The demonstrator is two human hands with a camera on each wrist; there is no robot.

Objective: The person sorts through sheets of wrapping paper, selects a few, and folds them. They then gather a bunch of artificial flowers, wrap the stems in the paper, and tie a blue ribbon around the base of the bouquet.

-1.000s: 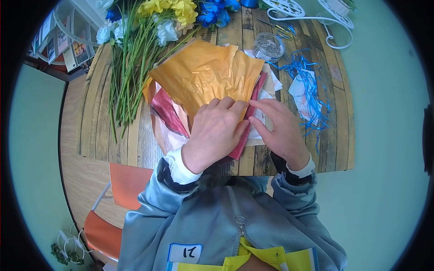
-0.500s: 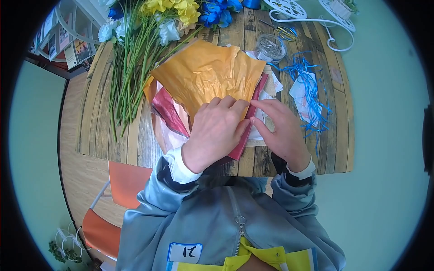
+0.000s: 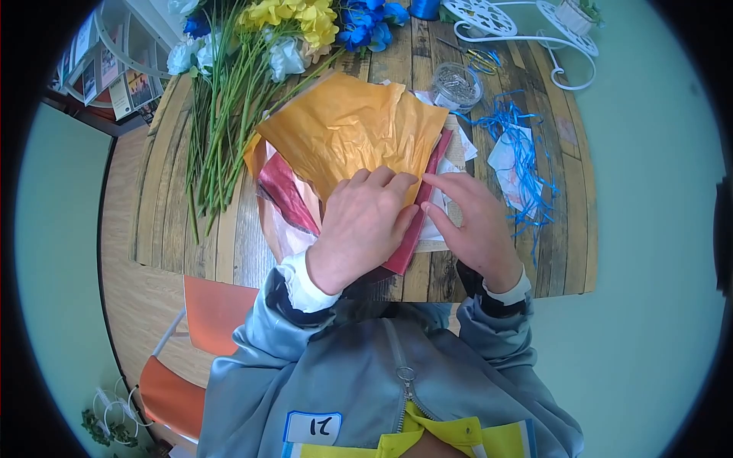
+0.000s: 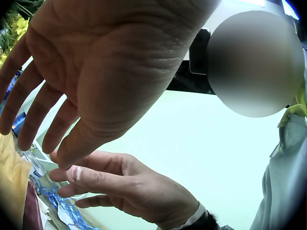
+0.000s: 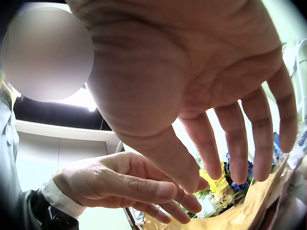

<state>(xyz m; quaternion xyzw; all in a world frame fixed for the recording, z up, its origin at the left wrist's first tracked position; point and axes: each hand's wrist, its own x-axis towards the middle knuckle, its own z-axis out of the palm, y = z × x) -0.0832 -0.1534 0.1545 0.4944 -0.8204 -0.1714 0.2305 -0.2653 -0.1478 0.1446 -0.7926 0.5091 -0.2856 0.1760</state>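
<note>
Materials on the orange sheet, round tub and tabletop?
Orange sheet: probably paper, waxy sheen; sharp creases catch the light. Could be coated or plastic film.
Round tub: likely clear, glossy plastic; contents show through. Glass possible.
Tabletop: wood planks or wood-look surface; grain, dark patches.

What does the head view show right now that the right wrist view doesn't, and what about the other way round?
Only the head view shows the number tag, the zip pull and the orange seat.

Only the right wrist view shows the ceiling light and the palm of the right hand.

Both show the two hands, left hand included, the yellow flowers and the orange paper.
</note>
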